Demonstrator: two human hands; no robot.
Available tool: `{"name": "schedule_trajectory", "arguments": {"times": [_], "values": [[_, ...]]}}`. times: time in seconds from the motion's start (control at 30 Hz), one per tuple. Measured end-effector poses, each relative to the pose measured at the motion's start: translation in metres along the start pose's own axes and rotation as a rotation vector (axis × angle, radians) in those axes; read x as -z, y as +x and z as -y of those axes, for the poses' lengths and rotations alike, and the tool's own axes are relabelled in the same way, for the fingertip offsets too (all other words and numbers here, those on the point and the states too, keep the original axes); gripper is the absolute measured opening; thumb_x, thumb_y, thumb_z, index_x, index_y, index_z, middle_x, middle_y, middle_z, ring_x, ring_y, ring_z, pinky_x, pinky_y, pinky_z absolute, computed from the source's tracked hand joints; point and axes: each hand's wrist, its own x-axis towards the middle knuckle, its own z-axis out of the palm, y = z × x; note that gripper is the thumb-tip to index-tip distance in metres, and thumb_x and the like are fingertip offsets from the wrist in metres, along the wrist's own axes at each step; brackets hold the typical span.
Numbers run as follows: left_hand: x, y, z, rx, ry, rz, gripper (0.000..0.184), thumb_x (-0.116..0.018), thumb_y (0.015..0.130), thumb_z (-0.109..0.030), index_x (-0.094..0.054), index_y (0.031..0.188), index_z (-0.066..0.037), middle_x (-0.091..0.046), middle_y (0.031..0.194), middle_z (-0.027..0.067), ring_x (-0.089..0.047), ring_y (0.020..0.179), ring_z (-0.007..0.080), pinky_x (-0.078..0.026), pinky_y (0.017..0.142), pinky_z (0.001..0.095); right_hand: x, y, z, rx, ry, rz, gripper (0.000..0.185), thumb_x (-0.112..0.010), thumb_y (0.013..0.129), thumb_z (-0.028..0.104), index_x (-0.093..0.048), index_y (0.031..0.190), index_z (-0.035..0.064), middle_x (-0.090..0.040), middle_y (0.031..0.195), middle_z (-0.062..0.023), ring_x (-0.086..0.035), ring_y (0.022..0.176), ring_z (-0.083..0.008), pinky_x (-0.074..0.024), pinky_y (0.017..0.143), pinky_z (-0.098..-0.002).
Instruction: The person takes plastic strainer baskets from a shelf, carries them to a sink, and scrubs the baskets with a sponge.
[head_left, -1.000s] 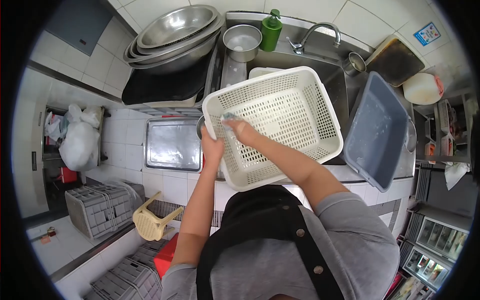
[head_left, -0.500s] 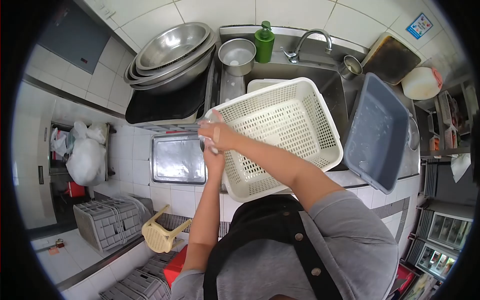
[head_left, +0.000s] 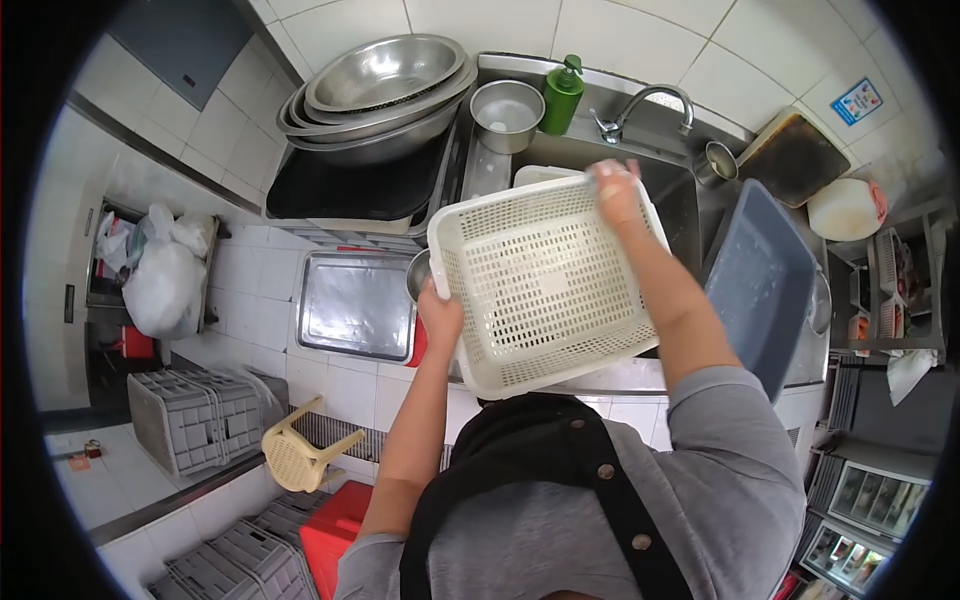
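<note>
A white perforated plastic basket [head_left: 545, 285] is held tilted over the front of the sink. My left hand [head_left: 440, 315] is closed on its left rim, thumb on the near side, the other fingers mostly hidden behind the wall. My right hand [head_left: 617, 195] is curled over the far rim near the right corner. Whitish patches, perhaps suds, show on its fingers; whether it also holds a small cloth or pad cannot be made out. Behind the basket, part of another white container [head_left: 545, 175] shows in the sink [head_left: 680, 195].
A grey-blue plastic tub [head_left: 765, 285] leans at the sink's right. Stacked metal bowls [head_left: 385, 75], a metal pot [head_left: 507, 115], a green pump bottle [head_left: 562, 95] and the faucet [head_left: 650, 95] stand behind. A metal tray [head_left: 357, 305] lies left, above a yellow stool [head_left: 300, 455].
My right hand has moved from the basket's left rim to its far right rim. My left hand now grips the left side, and the basket has turned slightly.
</note>
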Motion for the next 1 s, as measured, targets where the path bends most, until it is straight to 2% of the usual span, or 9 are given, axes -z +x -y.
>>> {"name": "schedule_trajectory", "arguments": {"times": [0.13,0.23,0.43,0.57,0.73,0.8,0.83,0.87,1.0], "values": [[0.003,-0.004,-0.022,-0.039,0.052,0.000,0.034,-0.053,0.070,0.006,-0.060,0.104,0.005,-0.068,0.093,0.0203,-0.067,0.087,0.0321,-0.050,0.079,0.0359,0.054,-0.001,-0.018,-0.298,0.074,0.338,0.036,-0.042,0.088,0.006,-0.050,0.123,0.0037,-0.051,0.128,-0.0168,-0.049,0.121,-0.0327,-0.0296,0.109,-0.0493],[0.005,0.003,-0.012,-0.003,0.059,0.012,0.034,-0.053,0.070,0.005,-0.060,0.102,0.004,-0.068,0.092,0.0206,-0.067,0.087,0.0316,-0.050,0.079,0.0359,0.036,-0.046,-0.021,0.163,-0.224,-0.061,0.044,-0.042,0.087,0.004,-0.044,0.130,-0.0047,-0.041,0.139,-0.0235,-0.045,0.126,-0.0383,-0.0326,0.109,-0.0447],[0.003,0.007,0.002,-0.010,0.038,0.053,0.033,-0.053,0.069,0.003,-0.061,0.100,0.004,-0.068,0.089,0.0196,-0.068,0.085,0.0305,-0.050,0.078,0.0352,0.000,-0.118,-0.054,0.321,-0.172,0.509,0.052,-0.043,0.088,0.013,-0.037,0.134,-0.0120,-0.041,0.137,-0.0290,-0.043,0.127,-0.0392,-0.0351,0.107,-0.0398],[0.002,0.014,0.019,-0.035,-0.043,0.112,0.034,-0.053,0.069,0.004,-0.061,0.102,0.004,-0.069,0.089,0.0183,-0.068,0.083,0.0282,-0.050,0.078,0.0332,0.060,-0.083,0.019,-0.448,0.440,0.303,0.043,-0.038,0.093,0.011,-0.041,0.133,-0.0048,-0.041,0.136,-0.0309,-0.044,0.124,-0.0401,-0.0362,0.102,-0.0465],[0.003,0.011,-0.002,0.063,-0.059,0.079,0.034,-0.053,0.069,0.005,-0.061,0.102,0.006,-0.069,0.090,0.0170,-0.068,0.082,0.0230,-0.050,0.077,0.0309,-0.038,-0.172,0.061,-0.228,-0.161,0.271,0.039,-0.042,0.093,0.021,-0.055,0.113,-0.0094,-0.055,0.119,-0.0257,-0.058,0.104,-0.0397,-0.0474,0.088,-0.0466],[0.003,0.006,-0.003,0.075,-0.041,0.079,0.034,-0.053,0.069,0.005,-0.061,0.102,0.006,-0.069,0.090,0.0170,-0.068,0.083,0.0225,-0.050,0.077,0.0307,0.060,-0.155,0.134,-0.063,-0.112,1.022,0.028,-0.048,0.088,0.012,-0.063,0.102,-0.0067,-0.063,0.107,-0.0220,-0.063,0.096,-0.0376,-0.0521,0.077,-0.0472],[0.003,0.008,-0.003,0.066,-0.050,0.083,0.034,-0.054,0.069,0.005,-0.061,0.102,0.006,-0.069,0.090,0.0173,-0.068,0.083,0.0228,-0.050,0.077,0.0310,0.011,-0.196,0.139,0.223,0.041,0.889,0.021,-0.052,0.083,0.007,-0.067,0.093,-0.0038,-0.067,0.093,-0.0201,-0.066,0.085,-0.0365,-0.0534,0.071,-0.0469],[0.002,0.010,-0.002,0.056,-0.061,0.087,0.034,-0.054,0.069,0.005,-0.061,0.102,0.005,-0.069,0.090,0.0175,-0.068,0.083,0.0232,-0.051,0.077,0.0313,-0.004,-0.211,0.166,0.084,0.295,0.849,0.022,-0.053,0.081,0.006,-0.068,0.094,-0.0016,-0.067,0.089,-0.0216,-0.066,0.083,-0.0364,-0.0531,0.073,-0.0465],[0.004,0.016,0.008,-0.027,0.074,0.085,0.035,-0.055,0.070,0.005,-0.061,0.104,0.004,-0.069,0.091,0.0184,-0.068,0.086,0.0241,-0.051,0.077,0.0328,0.026,-0.152,0.256,0.263,0.536,0.722,0.013,-0.053,0.081,0.010,-0.062,0.088,0.0033,-0.065,0.087,-0.0178,-0.066,0.084,-0.0338,-0.0531,0.075,-0.0430]]}}
